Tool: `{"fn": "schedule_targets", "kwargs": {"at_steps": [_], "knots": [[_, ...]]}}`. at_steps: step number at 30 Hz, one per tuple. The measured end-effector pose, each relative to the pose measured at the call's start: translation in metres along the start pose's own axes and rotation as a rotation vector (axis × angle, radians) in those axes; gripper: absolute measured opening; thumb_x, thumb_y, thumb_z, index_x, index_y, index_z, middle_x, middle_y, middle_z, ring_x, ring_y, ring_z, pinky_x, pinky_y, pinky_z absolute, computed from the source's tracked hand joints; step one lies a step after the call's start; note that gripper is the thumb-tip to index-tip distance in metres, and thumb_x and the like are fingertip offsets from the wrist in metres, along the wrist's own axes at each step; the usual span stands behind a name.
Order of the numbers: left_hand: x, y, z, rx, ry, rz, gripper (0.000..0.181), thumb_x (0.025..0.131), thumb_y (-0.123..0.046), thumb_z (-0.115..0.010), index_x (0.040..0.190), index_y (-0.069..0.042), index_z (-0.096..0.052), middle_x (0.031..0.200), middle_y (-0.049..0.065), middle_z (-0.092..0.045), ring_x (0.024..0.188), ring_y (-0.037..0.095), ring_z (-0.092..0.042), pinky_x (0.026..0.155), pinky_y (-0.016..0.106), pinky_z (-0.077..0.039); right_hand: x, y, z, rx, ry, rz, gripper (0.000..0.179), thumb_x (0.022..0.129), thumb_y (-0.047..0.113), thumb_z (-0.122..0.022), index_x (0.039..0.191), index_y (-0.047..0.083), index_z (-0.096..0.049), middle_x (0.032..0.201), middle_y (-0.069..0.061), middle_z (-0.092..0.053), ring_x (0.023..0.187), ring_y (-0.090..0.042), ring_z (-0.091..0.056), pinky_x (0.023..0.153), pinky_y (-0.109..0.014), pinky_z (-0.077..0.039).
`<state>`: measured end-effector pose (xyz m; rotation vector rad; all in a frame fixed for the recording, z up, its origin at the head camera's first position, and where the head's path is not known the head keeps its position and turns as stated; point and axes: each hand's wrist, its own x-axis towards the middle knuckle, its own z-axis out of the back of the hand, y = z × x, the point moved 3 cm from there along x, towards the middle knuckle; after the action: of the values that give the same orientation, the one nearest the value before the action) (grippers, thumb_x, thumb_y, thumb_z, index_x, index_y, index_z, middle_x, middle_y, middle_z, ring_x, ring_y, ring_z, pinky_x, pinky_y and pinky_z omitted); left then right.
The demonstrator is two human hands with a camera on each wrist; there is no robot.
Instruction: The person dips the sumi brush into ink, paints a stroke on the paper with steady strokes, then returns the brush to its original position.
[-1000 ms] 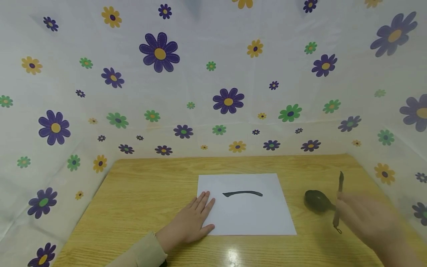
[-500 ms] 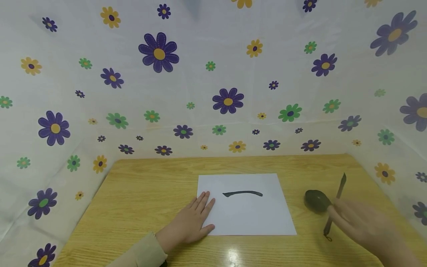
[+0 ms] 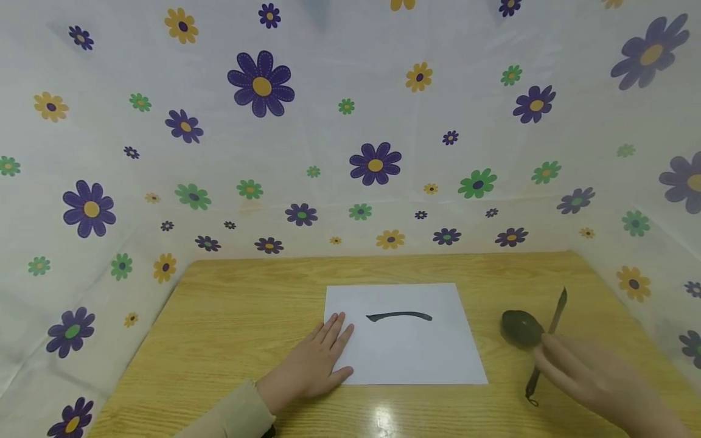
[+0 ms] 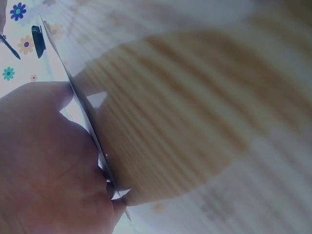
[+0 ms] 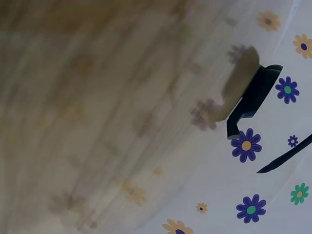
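A sheet of white paper (image 3: 416, 359) bearing one curved black stroke (image 3: 402, 316) lies on the table. My left hand (image 3: 309, 365) rests on its left edge, fingers straight and spread. In my right hand (image 3: 591, 377) is a dark calligraphy brush (image 3: 557, 313), pinched around its middle. The brush tip points away from me, while the end with a small loop hangs toward me. Just left of the fingers stands a dark spoon-shaped dish (image 3: 520, 327); its short handle is hidden in the head view but appears in the right wrist view, where the dish (image 5: 253, 100) is apart from the brush tip (image 5: 282, 160).
The wood-grain table (image 3: 246, 298) ends at a white cloth (image 3: 328, 134) printed with flowers, which rises behind and on both sides. Bare wood lies between the paper and the dish.
My right hand has shifted slightly left and toward me, and the brush has tilted, its looped end swinging left and nearer. My left hand, the paper and the dish stay put.
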<state>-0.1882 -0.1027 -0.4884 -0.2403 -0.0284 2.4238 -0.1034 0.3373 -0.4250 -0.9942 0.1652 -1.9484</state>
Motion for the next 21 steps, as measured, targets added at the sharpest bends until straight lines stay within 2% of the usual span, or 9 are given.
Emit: {"fn": "schedule_targets", "kwargs": {"at_steps": [1,2,3,6,7,8,9,10,21], "knots": [[0.000,0.000,0.000,0.000,-0.001,-0.003,0.077,0.112,-0.053,-0.043,0.169,-0.005,-0.025,0.177,0.022,-0.016,0.165,0.037,-0.020,0.132,0.053,-0.030,-0.002,0.000,-0.001,-0.001,0.022,0.004,0.048,0.113,-0.007,-0.021,0.110,0.001,-0.068,0.104,-0.023,-0.072,0.085,-0.034,-0.070,0.123,-0.040,-0.045],[0.000,0.000,0.000,0.000,-0.001,-0.006,0.077,0.112,-0.053,-0.042,0.169,-0.005,-0.025,0.177,0.022,-0.016,0.165,0.038,-0.020,0.132,0.053,-0.029,-0.003,0.000,-0.001,-0.011,0.039,0.010,0.049,0.113,-0.007,-0.020,0.111,0.002,-0.068,0.105,-0.023,-0.072,0.086,-0.035,-0.070,0.123,-0.041,-0.044],[0.000,0.000,0.000,0.001,0.000,-0.010,0.077,0.112,-0.054,-0.041,0.169,-0.004,-0.024,0.177,0.023,-0.015,0.165,0.038,-0.020,0.132,0.053,-0.029,-0.005,0.000,-0.002,-0.013,0.057,0.014,0.050,0.113,-0.007,-0.019,0.112,0.002,-0.068,0.105,-0.023,-0.072,0.087,-0.035,-0.071,0.132,-0.039,-0.032],[0.000,0.000,0.001,0.005,0.000,-0.014,0.077,0.112,-0.054,-0.041,0.169,-0.004,-0.025,0.177,0.023,-0.017,0.165,0.039,-0.021,0.132,0.054,-0.030,-0.008,-0.001,-0.003,-0.033,0.099,0.037,0.052,0.113,-0.005,-0.015,0.113,0.004,-0.066,0.104,-0.021,-0.072,0.088,-0.033,-0.071,0.098,-0.044,-0.060],[0.000,-0.001,0.002,0.005,0.003,-0.013,0.077,0.112,-0.054,-0.042,0.169,-0.004,-0.025,0.177,0.023,-0.016,0.165,0.038,-0.020,0.132,0.053,-0.029,-0.008,-0.001,-0.003,-0.020,0.107,0.042,0.053,0.113,-0.004,-0.013,0.112,0.004,-0.066,0.103,-0.021,-0.071,0.087,-0.033,-0.071,0.095,-0.044,-0.062],[0.000,-0.001,0.002,0.006,0.005,-0.010,0.077,0.112,-0.053,-0.042,0.169,-0.005,-0.025,0.177,0.023,-0.017,0.165,0.038,-0.021,0.132,0.053,-0.029,-0.009,-0.001,-0.004,-0.015,0.114,0.048,0.053,0.113,-0.004,-0.012,0.112,0.005,-0.065,0.102,-0.020,-0.070,0.085,-0.032,-0.069,0.079,-0.043,-0.063],[0.000,-0.001,0.003,0.009,0.005,-0.008,0.077,0.112,-0.054,-0.043,0.169,-0.005,-0.026,0.177,0.022,-0.017,0.165,0.037,-0.021,0.132,0.052,-0.030,-0.009,-0.001,-0.004,-0.007,0.124,0.054,0.054,0.113,-0.004,-0.011,0.112,0.005,-0.064,0.101,-0.019,-0.069,0.084,-0.031,-0.068,0.076,-0.042,-0.064],[0.000,-0.001,0.003,0.009,0.004,-0.004,0.077,0.111,-0.053,-0.044,0.169,-0.005,-0.026,0.177,0.022,-0.017,0.165,0.036,-0.021,0.132,0.052,-0.030,-0.009,-0.001,-0.005,-0.008,0.129,0.063,0.054,0.113,-0.004,-0.011,0.112,0.006,-0.063,0.099,-0.018,-0.068,0.083,-0.030,-0.067,0.064,-0.042,-0.060],[-0.001,-0.002,0.004,0.014,0.024,0.013,0.078,0.111,-0.054,-0.045,0.169,-0.007,-0.024,0.178,0.021,-0.015,0.166,0.035,-0.019,0.133,0.051,-0.028,-0.015,-0.001,-0.012,-0.012,0.196,0.118,0.057,0.110,-0.005,-0.006,0.112,0.010,-0.061,0.096,-0.010,-0.066,0.080,-0.024,-0.064,0.064,-0.039,-0.060]]}}
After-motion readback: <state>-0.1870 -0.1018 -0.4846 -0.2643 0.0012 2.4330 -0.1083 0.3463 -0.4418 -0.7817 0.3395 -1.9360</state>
